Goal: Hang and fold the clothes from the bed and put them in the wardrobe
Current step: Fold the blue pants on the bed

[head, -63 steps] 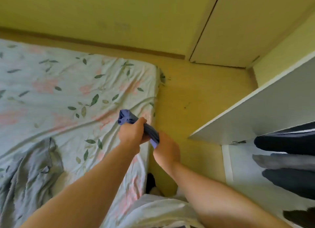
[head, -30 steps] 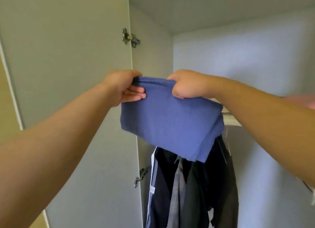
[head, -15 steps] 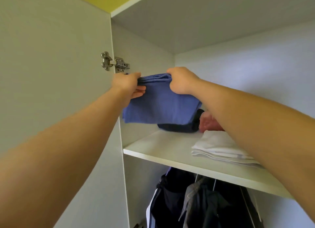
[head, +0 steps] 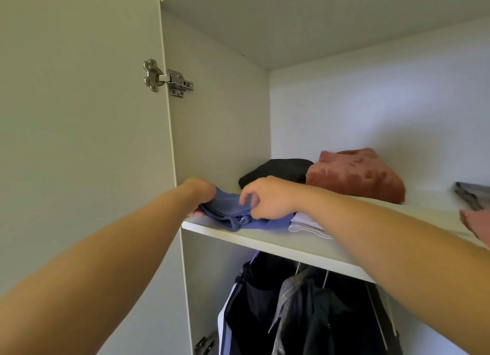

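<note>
A folded blue garment (head: 233, 212) lies on the white wardrobe shelf (head: 278, 242), at its left front corner against the side wall. My left hand (head: 200, 192) grips the garment's left edge, its fingers tucked under the cloth. My right hand (head: 267, 198) rests on top of the garment's right part with curled fingers pinching the fabric. The bed is out of view.
On the shelf sit a folded white cloth (head: 307, 223), a black garment (head: 275, 171), a reddish-brown bundle (head: 355, 175) and grey cloth (head: 472, 195) at the far right. Dark clothes (head: 305, 307) hang below. The open door (head: 79, 142) with its hinge (head: 167, 78) stands left.
Both hands carried the blue garment from the bed up to the wardrobe, then lowered it from mid-air onto the shelf's left front corner.
</note>
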Demonstrator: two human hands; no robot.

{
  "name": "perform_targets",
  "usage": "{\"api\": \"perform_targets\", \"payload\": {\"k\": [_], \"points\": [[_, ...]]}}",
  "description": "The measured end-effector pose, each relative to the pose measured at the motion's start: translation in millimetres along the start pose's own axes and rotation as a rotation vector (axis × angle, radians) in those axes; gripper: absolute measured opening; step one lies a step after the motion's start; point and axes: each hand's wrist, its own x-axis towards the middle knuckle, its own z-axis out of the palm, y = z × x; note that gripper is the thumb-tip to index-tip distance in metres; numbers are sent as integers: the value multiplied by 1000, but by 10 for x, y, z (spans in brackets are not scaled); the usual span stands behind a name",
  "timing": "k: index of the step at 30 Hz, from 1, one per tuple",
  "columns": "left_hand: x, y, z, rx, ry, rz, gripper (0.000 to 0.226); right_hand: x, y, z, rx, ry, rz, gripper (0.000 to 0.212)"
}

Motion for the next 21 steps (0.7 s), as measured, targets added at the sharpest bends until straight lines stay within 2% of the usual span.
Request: {"api": "perform_targets", "payload": {"k": [2,4,7,10,12,14,16,19,21], "points": [[-9,130,-54,64,3,57,15,26,81,-131,215,84,69,21],[-8,240,-87,95,12,119,8,79,209,-187,299,185,143,23],[-15,266,-137,244,-22,106,8,168,396,-105,128,172,214,31],[-7,262,-137,667,-43,11,12,277,479,35,53,83,242,26],[34,274,-96,853,130,131,11,342,458,47,32,45,230,28],[101,306,20,857,325,314,11,387,417,60,-5,-4,198,32],[194,318,219,831,253,397,25,399,387,95,-86,-117,183,38],[419,298,569,855,-14,274,48,420,401,170,-222,-298,236,50],[579,277,701,847,-99,231,54,448,429,181,-237,-320,284,51]]}}
